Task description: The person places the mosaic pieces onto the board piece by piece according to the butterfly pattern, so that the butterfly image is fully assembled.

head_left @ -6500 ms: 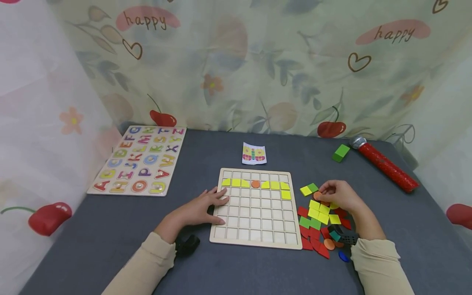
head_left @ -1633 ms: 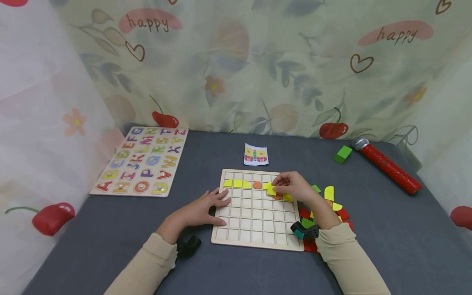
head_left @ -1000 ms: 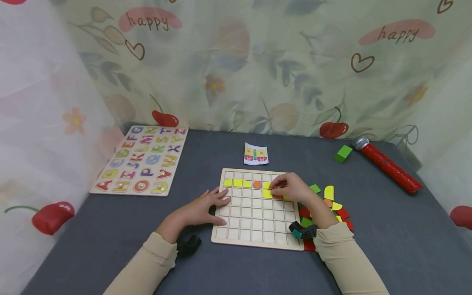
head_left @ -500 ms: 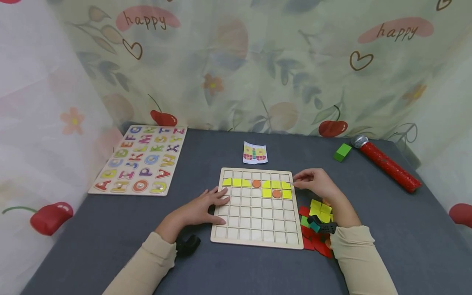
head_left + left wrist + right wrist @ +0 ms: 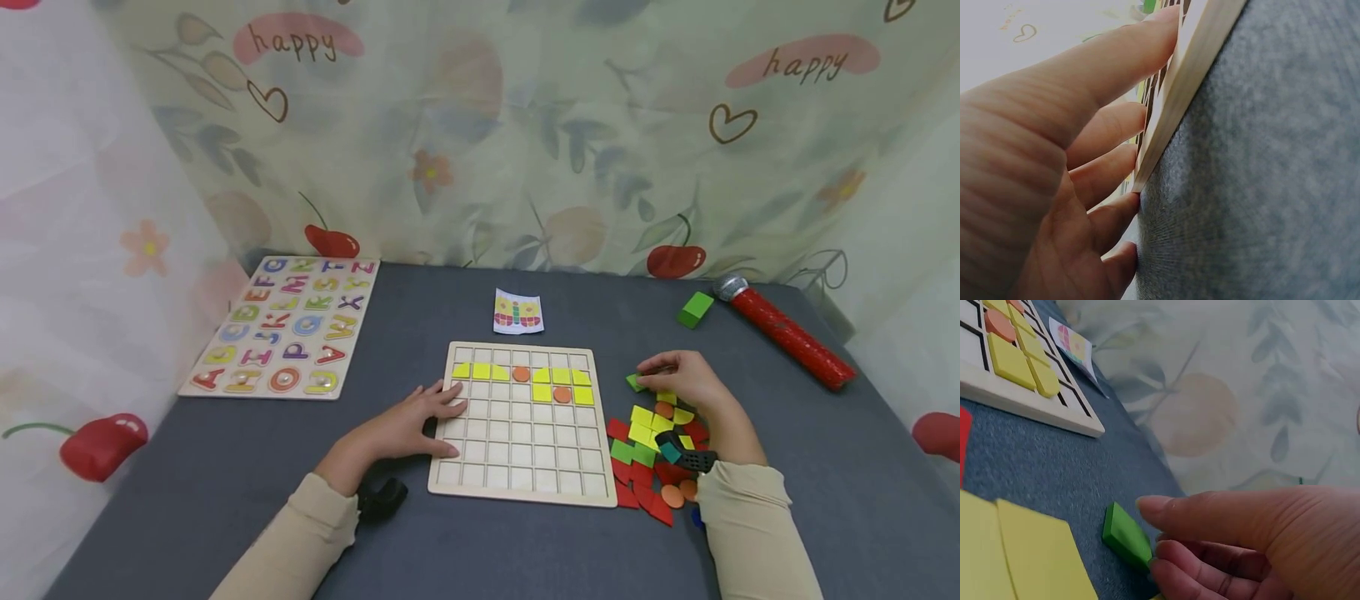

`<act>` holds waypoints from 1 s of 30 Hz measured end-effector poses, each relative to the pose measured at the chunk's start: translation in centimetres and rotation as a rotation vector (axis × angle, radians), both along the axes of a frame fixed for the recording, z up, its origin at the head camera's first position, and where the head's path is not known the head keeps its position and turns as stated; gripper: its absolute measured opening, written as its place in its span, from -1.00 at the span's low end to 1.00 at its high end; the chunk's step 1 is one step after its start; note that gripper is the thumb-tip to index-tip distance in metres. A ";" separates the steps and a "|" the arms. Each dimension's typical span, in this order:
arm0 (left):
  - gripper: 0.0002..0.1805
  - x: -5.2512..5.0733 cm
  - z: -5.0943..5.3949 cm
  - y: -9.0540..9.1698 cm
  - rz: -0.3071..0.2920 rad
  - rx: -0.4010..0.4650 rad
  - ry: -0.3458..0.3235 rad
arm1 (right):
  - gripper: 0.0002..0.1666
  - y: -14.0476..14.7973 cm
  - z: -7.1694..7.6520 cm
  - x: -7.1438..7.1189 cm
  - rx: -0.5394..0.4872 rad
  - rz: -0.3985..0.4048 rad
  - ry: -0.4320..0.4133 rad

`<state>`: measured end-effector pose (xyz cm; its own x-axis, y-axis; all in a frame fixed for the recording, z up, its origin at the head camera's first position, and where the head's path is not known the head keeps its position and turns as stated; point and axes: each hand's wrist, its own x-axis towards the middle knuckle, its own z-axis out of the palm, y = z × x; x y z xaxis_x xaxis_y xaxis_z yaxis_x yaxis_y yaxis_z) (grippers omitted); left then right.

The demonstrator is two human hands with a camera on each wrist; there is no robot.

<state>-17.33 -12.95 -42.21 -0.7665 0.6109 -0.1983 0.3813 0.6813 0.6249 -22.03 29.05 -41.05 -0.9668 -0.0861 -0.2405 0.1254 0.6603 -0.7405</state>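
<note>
A wooden grid board (image 5: pixel 521 454) lies in the middle of the table. Its second row holds yellow pieces (image 5: pixel 482 372) on both sides of an orange disc (image 5: pixel 521 374); below, at the right, another orange disc (image 5: pixel 562 395) sits between two yellow squares. My left hand (image 5: pixel 412 422) rests on the board's left edge, fingers spread. My right hand (image 5: pixel 686 385) is over the top of the loose pieces. In the right wrist view, its thumb and fingers stand apart, close beside a green square (image 5: pixel 1126 537); contact is unclear. A yellow piece (image 5: pixel 666 397) lies partly under that hand.
Loose red, yellow, green and orange pieces (image 5: pixel 643 475) lie right of the board. Behind it stands a butterfly pattern card (image 5: pixel 517 312). An alphabet puzzle (image 5: pixel 281 329) lies left. A green block (image 5: pixel 695 309) and a red microphone (image 5: pixel 787 336) are at the back right.
An orange disc and a yellow square have gone into the third row. My right hand has moved from the board back right to the loose pieces. My left hand has stayed put.
</note>
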 end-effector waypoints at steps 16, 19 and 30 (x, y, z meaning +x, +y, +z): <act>-0.18 0.0 -0.2 -0.1 -0.004 0.003 0.003 | -0.57 0.2 -0.7 0.0 0.009 0.034 0.018; -0.17 0.0 -0.2 -0.2 -0.007 0.009 -0.002 | -0.62 0.2 -0.8 -0.1 0.006 0.046 0.026; -0.18 0.0 -0.2 -0.1 -0.010 0.014 0.002 | -0.67 -2.6 -0.1 -0.5 -0.057 0.059 0.054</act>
